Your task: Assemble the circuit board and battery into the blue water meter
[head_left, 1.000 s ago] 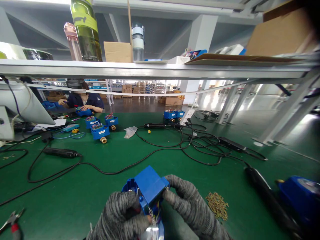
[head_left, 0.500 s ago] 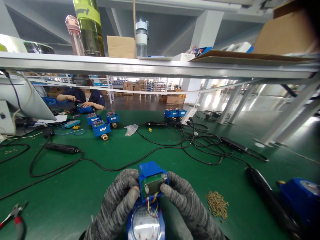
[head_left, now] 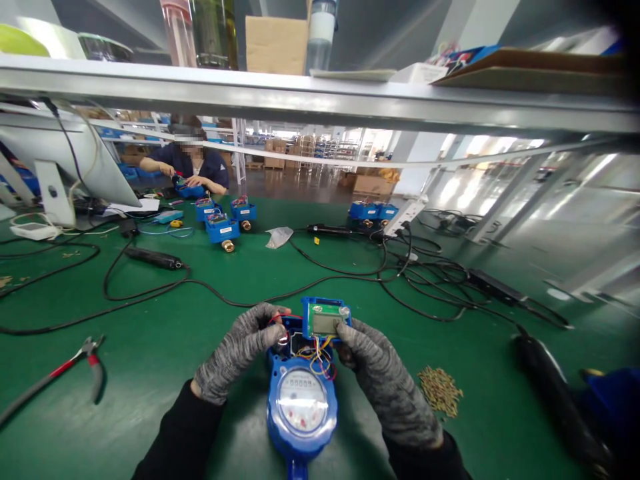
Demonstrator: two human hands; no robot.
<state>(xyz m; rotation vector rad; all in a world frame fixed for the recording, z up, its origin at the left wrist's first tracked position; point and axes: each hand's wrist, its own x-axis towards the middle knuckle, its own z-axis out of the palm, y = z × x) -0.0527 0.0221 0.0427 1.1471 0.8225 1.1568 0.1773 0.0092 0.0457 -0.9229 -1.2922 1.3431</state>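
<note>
The broad green tabletop (head_left: pixel 150 373) is given a faint sheen by the light. Over its near part, a blue plastic meter (head_left: pixel 302 419) is placed between the two hands, its long axis pointed away from the body; the round clear window (head_left: pixel 301 393) is set nearer, and the open compartment (head_left: pixel 296 345) beyond it.

The right hand (head_left: pixel 377 370), sleeved in ribbed grey knit with the fingertips bared, is closed on the right end of a display module (head_left: pixel 326 321), thumb laid over the front. By the left hand (head_left: pixel 245 347), gloved alike, the compartment's left end is reached; whether the wall or a small part inside is pinched cannot be told.

The module, a flat rectangle of blue frame, green board and grey screen, is held raised at the compartment's far right side, long axis crosswise to the meter's, the right hand being nearer. The two are joined by thin, loosely curled coloured wires (head_left: pixel 320 357). To the right of that hand, tiny brass-coloured screws (head_left: pixel 440 391) are heaped loose.
</note>
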